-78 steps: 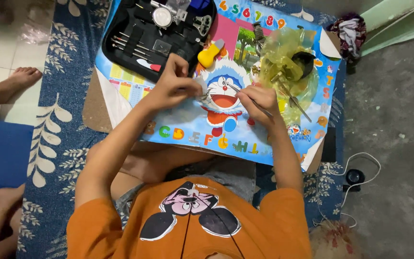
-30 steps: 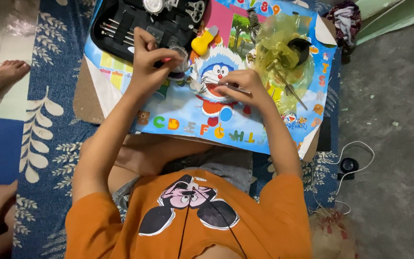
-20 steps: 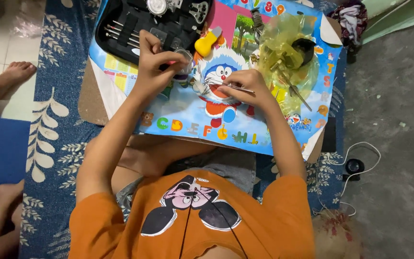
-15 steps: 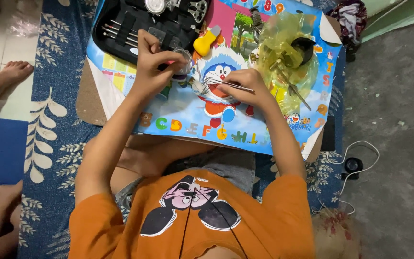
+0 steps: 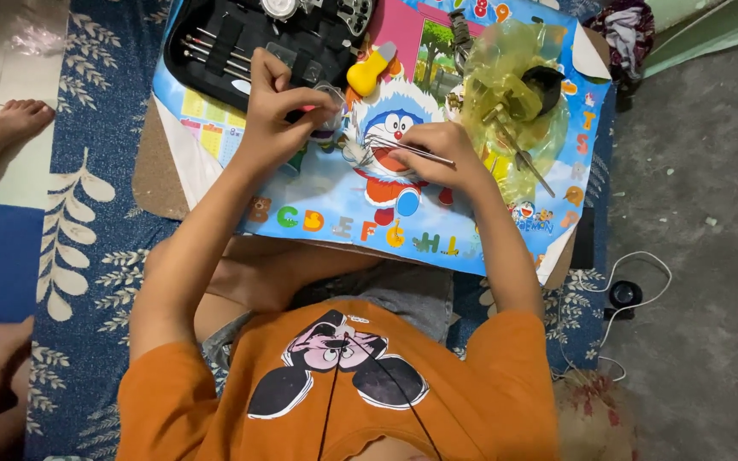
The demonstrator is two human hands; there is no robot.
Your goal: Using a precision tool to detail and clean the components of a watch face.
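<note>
My left hand is closed around a small object at the lower edge of the black tool case; the fingers hide what it is. My right hand rests on the cartoon alphabet mat and pinches a thin metal tool, its tip pointing left toward a small part on the mat. A yellow-handled tool lies between the case and the hands.
A crumpled yellow plastic bag with a black object and metal tools lies to the right of my right hand. Cardboard sits under the mat on a blue leaf-pattern rug. Another person's foot is at the left. A white cable runs along the grey floor.
My left hand has moved from the mat up to the tool case edge and closed on a small object. My right hand has taken up the thin metal tool. Both have stayed nearly still over the last second.
</note>
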